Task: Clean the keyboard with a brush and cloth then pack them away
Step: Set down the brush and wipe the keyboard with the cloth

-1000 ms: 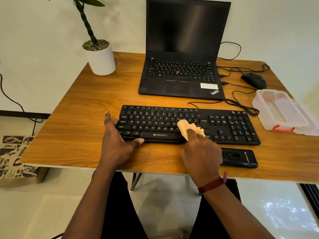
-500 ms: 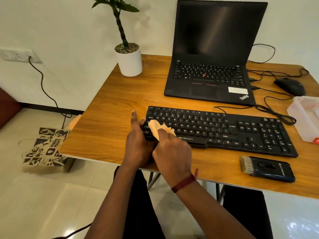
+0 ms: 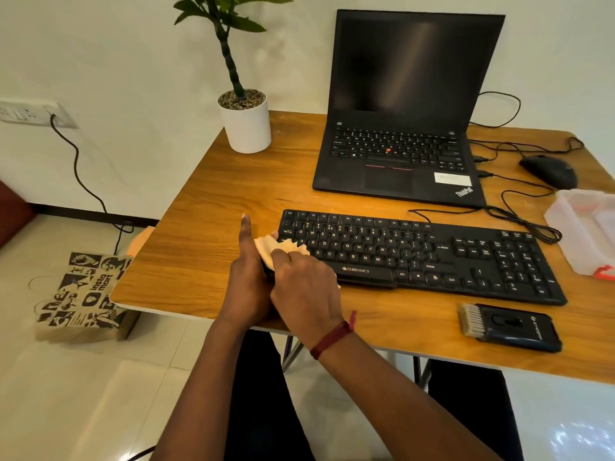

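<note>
- Wooden table (image 3: 213,207) carries the keyboard (image 3: 432,257) near its front edge.
- My left hand (image 3: 248,287) holds the keyboard's left end, forefinger straight.
- My right hand (image 3: 306,294) pinches the cloth (image 3: 276,247) against the leftmost keys.
- Brush (image 3: 509,327) lies before the keyboard's right end.

wear | right wrist: dark red thread band (image 3: 333,334) | legs: black trousers (image 3: 263,404) | 2 forearms: bare
</note>
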